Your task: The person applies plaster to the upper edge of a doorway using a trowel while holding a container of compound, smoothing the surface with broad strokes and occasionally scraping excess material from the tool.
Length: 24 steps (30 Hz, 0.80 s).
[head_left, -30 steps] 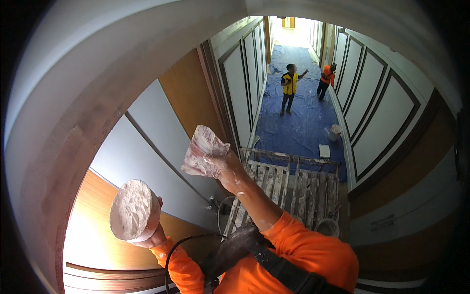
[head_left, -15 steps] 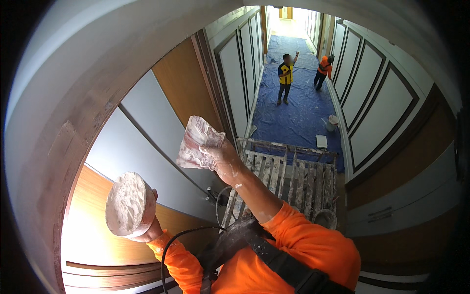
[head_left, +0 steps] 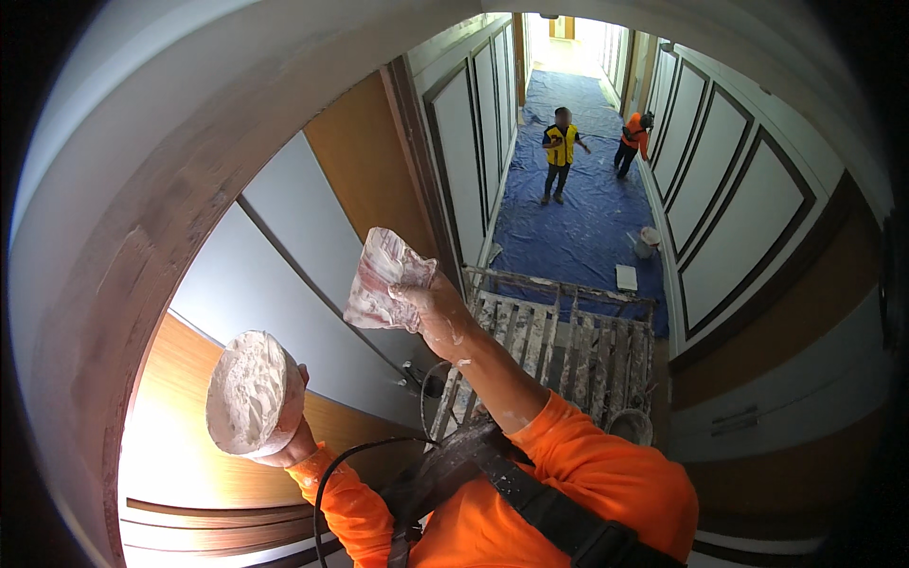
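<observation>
My left hand (head_left: 295,449) is wrapped round the lower side of a bowl (head_left: 288,409), whose mouth tilts toward the left. White putty (head_left: 244,390) fills it, with uneven ridges on the surface. In my right hand (head_left: 443,314) is a wide, flat putty spreader (head_left: 383,284), pinched between thumb and fingers and smeared with white and reddish putty. The spreader is held up and apart from the bowl, a little farther away and to its right. Putty spots mark my right wrist.
A putty-stained slatted platform (head_left: 530,331) lies below me, with a bucket (head_left: 630,428) beside my right sleeve. A blue sheet (head_left: 540,237) covers the corridor floor, where two people stand. A curved plastered surface (head_left: 123,256) arches close by on the left and overhead.
The person in the yellow vest has lowered a raised arm. My view has shifted slightly; both hands keep the same hold on the bowl and the spreader.
</observation>
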Available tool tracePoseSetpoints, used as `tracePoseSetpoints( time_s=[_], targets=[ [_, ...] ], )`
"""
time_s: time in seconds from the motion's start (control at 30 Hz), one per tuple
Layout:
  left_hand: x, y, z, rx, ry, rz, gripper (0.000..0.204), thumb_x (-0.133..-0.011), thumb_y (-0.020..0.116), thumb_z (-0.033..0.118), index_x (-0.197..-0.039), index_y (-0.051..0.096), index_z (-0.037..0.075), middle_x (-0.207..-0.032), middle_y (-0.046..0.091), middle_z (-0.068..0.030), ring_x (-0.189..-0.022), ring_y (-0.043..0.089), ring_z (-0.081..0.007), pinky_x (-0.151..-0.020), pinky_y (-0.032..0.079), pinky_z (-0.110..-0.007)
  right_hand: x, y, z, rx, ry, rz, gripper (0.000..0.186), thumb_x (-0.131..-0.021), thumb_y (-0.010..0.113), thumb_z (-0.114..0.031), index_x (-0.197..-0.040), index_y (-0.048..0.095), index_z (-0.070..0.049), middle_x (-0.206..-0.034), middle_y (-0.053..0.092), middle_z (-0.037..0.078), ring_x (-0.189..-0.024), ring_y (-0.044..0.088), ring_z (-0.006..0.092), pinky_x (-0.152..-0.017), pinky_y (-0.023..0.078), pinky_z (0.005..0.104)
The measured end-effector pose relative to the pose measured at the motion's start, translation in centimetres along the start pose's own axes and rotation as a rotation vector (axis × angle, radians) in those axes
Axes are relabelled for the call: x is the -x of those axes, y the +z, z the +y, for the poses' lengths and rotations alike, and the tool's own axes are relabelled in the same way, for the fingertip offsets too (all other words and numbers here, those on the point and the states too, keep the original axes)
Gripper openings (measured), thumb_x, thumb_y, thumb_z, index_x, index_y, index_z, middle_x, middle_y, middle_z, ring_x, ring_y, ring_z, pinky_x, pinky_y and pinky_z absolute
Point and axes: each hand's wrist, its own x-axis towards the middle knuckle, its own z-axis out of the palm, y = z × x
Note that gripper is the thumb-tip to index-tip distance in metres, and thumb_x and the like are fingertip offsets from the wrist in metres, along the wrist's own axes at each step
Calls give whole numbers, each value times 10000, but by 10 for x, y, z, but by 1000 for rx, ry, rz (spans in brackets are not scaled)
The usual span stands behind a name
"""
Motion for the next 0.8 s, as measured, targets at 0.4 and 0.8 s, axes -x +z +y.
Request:
tracePoseSetpoints(
  time_s=[0.4,0.8],
  targets=[
    [-14,7,8,975,-308,-96,878,-801,361,740,-1434,338,131,-1459,362,-166,-1302,373,-440,-977,314,-731,-18,51,-49,165,-224,-23,358,-805,616,8,-1158,556,28,-1074,630,107,-935,636,178,-864,507,300],
    [-67,18,-5,1096,-261,-204,804,-842,326,692,-1429,344,142,-1458,356,-156,-1304,384,-412,-1030,355,-629,-75,144,-31,778,-630,-63,343,-848,573,-81,-1178,544,9,-1063,658,185,-969,658,283,-861,509,365]
  ],
)
